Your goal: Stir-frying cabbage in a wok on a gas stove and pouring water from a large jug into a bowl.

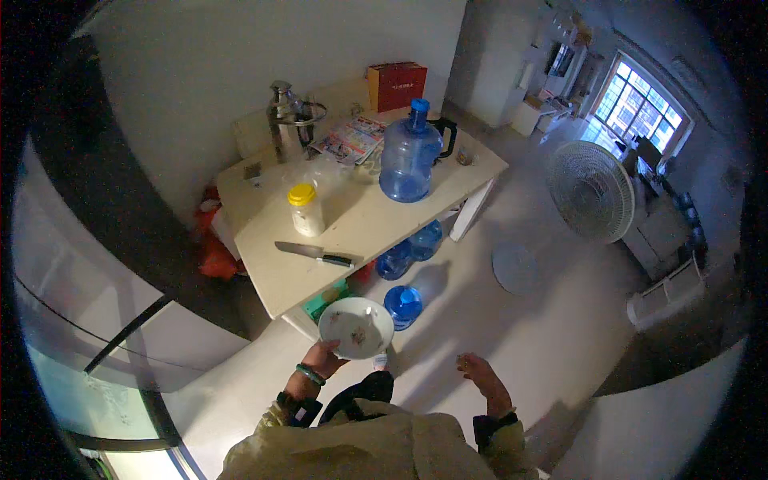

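My left hand (323, 360) grips the near rim of a white bowl (358, 329) with a printed flower pattern inside; the bowl is held above the floor, just off the table's front corner. Nothing shows in my right hand (475, 367), which hangs over the floor with its fingers somewhat curled and apart from the bowl. On the pale table (264, 270) a knife with a black handle (336, 260) lies near the front edge. Behind it stands a clear jar with a yellow lid (307, 213). Farther right is a blue plastic water jug (409, 156) with a black handle.
A metal pitcher (288, 123), printed papers (355, 139) and a red box (397, 87) stand or lie at the table's back. Blue water bottles (403, 306) are under and before the table. On the right are a fan (591, 192) and a white rack (666, 294).
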Demonstrator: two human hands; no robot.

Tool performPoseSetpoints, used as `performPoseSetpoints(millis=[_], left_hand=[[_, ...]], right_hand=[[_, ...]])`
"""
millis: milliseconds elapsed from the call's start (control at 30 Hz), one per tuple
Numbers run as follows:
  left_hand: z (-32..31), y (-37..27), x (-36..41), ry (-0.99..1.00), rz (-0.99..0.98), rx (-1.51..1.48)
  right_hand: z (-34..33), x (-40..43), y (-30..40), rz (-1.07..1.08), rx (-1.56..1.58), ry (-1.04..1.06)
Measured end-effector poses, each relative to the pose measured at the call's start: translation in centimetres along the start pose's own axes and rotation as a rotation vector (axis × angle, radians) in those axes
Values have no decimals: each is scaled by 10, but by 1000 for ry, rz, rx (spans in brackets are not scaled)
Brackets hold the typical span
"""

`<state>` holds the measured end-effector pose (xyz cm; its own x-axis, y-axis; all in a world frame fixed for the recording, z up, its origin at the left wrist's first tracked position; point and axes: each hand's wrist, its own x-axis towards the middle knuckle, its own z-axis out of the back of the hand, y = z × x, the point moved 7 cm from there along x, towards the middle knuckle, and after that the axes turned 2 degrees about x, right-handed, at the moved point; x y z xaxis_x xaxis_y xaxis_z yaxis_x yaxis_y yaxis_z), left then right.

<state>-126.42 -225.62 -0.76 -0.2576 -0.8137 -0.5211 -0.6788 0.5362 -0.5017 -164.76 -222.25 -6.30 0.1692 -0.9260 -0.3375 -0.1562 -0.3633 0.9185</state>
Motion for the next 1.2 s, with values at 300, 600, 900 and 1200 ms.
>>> performPoseSetpoints(millis=[300, 600, 900, 1200], left_hand=[[-20, -67, 197, 277, -630, 737], [7, -83, 319, -31, -826, 978], [17, -59, 371, -429, -788, 1063], [-30, -21, 320, -705, -512, -496]], right_hand=[[32, 161, 86, -32, -269, 98], [55, 347, 188, 63, -382, 255], [40, 598, 300, 409, -494, 120], [-55, 600, 352, 447, -520, 561]])
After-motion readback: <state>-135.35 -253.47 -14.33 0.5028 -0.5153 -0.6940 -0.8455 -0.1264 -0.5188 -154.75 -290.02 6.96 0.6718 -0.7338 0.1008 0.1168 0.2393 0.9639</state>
